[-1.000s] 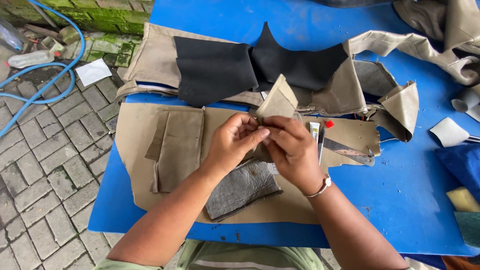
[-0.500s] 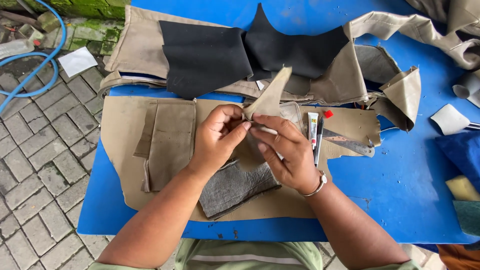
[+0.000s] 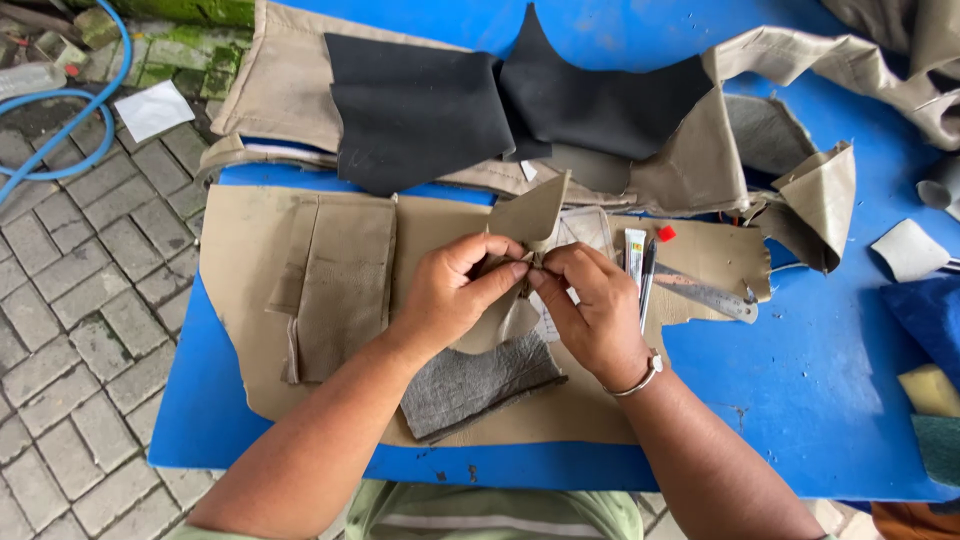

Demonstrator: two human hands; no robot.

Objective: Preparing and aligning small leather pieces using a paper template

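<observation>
Left hand [image 3: 455,290] and right hand [image 3: 590,305] pinch tan leather piece [image 3: 530,215] together, partly folded; flat tan panels [image 3: 345,285] left of hands unhandled.

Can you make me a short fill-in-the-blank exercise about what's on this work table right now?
1. Both hands, left hand and right hand, pinch a small ____ coloured leather piece.
2. The table top is ____.
3. The metal ruler lies to the ____ of the right hand.
4. The right wrist wears a ____.

Missing words: tan; blue; right; bracelet
</observation>
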